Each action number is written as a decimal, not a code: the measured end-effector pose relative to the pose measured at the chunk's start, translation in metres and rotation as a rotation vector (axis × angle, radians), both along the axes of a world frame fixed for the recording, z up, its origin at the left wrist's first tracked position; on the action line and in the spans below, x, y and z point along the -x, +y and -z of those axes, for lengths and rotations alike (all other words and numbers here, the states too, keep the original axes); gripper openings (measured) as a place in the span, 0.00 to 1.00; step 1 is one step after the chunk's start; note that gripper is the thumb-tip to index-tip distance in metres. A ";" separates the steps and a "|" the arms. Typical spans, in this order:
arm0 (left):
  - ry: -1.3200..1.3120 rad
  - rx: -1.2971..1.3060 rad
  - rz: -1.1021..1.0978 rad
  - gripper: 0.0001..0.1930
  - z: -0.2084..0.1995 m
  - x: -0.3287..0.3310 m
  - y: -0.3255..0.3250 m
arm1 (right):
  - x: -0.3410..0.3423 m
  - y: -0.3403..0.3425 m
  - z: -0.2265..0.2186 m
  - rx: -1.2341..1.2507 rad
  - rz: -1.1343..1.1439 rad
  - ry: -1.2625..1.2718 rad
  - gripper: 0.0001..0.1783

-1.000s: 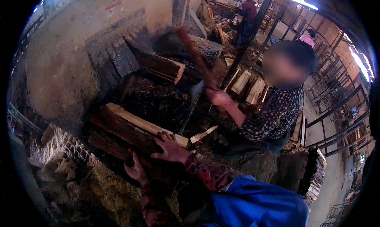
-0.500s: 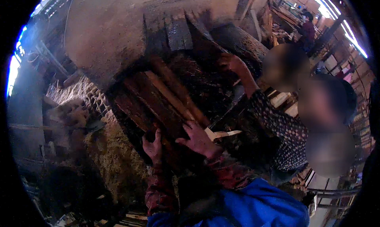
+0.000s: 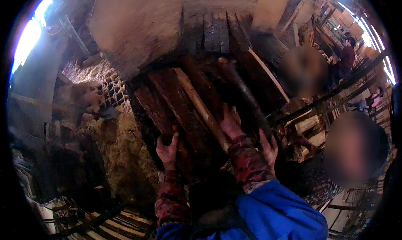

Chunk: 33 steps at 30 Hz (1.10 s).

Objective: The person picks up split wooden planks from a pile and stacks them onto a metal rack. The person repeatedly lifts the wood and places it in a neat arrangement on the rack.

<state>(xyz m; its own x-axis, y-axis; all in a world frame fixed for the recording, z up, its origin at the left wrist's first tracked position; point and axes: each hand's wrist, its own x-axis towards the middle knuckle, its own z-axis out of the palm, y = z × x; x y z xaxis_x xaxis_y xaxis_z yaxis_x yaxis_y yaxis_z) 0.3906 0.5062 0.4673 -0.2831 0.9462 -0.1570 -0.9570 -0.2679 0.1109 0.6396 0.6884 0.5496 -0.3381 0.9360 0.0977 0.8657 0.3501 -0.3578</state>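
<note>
Long dark bark-covered wood slabs (image 3: 167,102) lie side by side, pointing away from me. My left hand (image 3: 167,151) is at the near end of the left slabs, thumb and fingers apart. Further right, my right hand (image 3: 231,123) rests by a slab with a pale cut edge (image 3: 197,97), fingers stretched forward. A dark round-looking pole (image 3: 245,87), smeared by motion, lies to its right. Another person's hand (image 3: 269,150) is at that pole's near end, beside my right sleeve; its grip is unclear.
A tan rounded wall (image 3: 138,26) with a blackened hollow (image 3: 215,30) stands beyond the slabs. Rough earthen masonry (image 3: 121,152) drops away at left. Split firewood (image 3: 307,123) and dark rails (image 3: 331,100) are at right, with a co-worker close by and others farther off.
My right hand has moved forward along the wood. The other person's hand has come back from the far side to near my right arm. The pole now lies at right. My view has shifted.
</note>
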 end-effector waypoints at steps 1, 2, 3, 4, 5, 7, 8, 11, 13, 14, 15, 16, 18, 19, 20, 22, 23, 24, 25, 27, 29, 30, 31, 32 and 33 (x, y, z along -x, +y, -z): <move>0.108 0.077 -0.061 0.39 -0.002 0.000 0.000 | -0.001 0.010 -0.004 0.095 -0.030 0.036 0.40; -0.102 0.000 0.001 0.38 0.005 0.002 0.001 | -0.002 0.019 -0.008 0.190 -0.058 0.070 0.41; -0.306 -0.082 0.057 0.37 0.015 0.009 -0.001 | 0.002 0.026 -0.014 0.285 -0.093 0.105 0.42; -0.504 -0.164 0.106 0.36 0.024 0.017 -0.007 | 0.010 0.028 -0.018 0.385 -0.136 0.142 0.43; -0.698 -0.252 0.156 0.35 0.032 0.026 -0.015 | 0.018 0.023 -0.021 0.254 -0.160 0.166 0.41; -0.891 -0.392 0.284 0.36 0.017 0.015 -0.005 | 0.010 0.018 -0.024 -0.015 -0.149 0.197 0.39; -0.878 -0.447 0.341 0.38 0.004 0.003 0.001 | 0.002 0.023 -0.026 -0.052 -0.164 0.202 0.40; -1.053 -0.634 0.506 0.41 -0.014 0.004 0.004 | 0.010 0.021 -0.047 -0.073 -0.223 0.293 0.40; -1.179 -0.735 0.659 0.41 -0.025 0.003 0.011 | 0.010 0.004 -0.085 0.012 -0.213 0.414 0.38; -1.211 -0.765 0.757 0.40 -0.033 0.001 0.018 | 0.005 0.001 -0.088 0.055 -0.222 0.451 0.38; -1.143 -0.644 0.638 0.40 -0.026 0.006 0.014 | 0.005 -0.004 -0.089 0.106 -0.246 0.498 0.38; -1.069 -0.518 0.540 0.39 -0.018 0.009 0.015 | 0.002 -0.008 -0.094 0.151 -0.260 0.537 0.39; -0.852 -0.219 0.189 0.37 0.023 0.028 -0.001 | 0.015 -0.038 -0.123 0.403 -0.224 0.690 0.36; -0.827 -0.188 0.165 0.37 0.026 0.029 -0.002 | 0.017 -0.052 -0.131 0.523 -0.186 0.760 0.35; -0.985 -0.393 0.449 0.36 0.001 0.013 0.016 | 0.008 -0.057 -0.128 0.495 -0.175 0.752 0.35; -0.906 -0.403 0.415 0.34 -0.002 0.012 0.012 | 0.009 -0.082 -0.130 0.469 -0.236 0.762 0.35; -0.699 -0.229 0.111 0.33 0.021 0.016 0.006 | 0.011 -0.097 -0.121 0.386 -0.281 0.757 0.35; -0.464 0.009 -0.160 0.33 0.042 0.024 -0.007 | 0.018 -0.113 -0.106 0.309 -0.338 0.755 0.35; -0.237 0.156 -0.231 0.33 0.043 0.020 -0.007 | 0.021 -0.119 -0.102 0.222 -0.369 0.743 0.35; 0.161 0.370 -0.245 0.33 0.036 0.008 -0.006 | 0.022 -0.120 -0.112 0.307 -0.358 0.556 0.36; 0.717 0.541 -0.192 0.34 0.012 -0.008 -0.003 | 0.019 -0.115 -0.122 0.321 -0.392 0.465 0.32; 0.972 0.623 -0.187 0.34 -0.003 -0.015 -0.002 | 0.016 -0.111 -0.125 0.307 -0.423 0.423 0.30; 1.090 0.664 -0.178 0.35 -0.014 -0.016 -0.004 | 0.015 -0.106 -0.128 0.293 -0.463 0.383 0.27; 1.200 0.706 -0.181 0.35 -0.024 -0.017 -0.004 | 0.014 -0.100 -0.129 0.279 -0.503 0.343 0.25; 1.295 0.740 -0.177 0.35 -0.034 -0.019 -0.004 | 0.010 -0.093 -0.128 0.262 -0.430 0.365 0.24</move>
<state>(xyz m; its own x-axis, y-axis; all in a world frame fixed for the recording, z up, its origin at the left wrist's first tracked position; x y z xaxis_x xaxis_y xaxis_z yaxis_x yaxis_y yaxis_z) 0.4095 0.5022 0.5010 -0.6958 0.7065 -0.1294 -0.0551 0.1272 0.9903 0.6300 0.5956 0.6781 -0.6784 0.7319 0.0632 0.4726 0.5007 -0.7253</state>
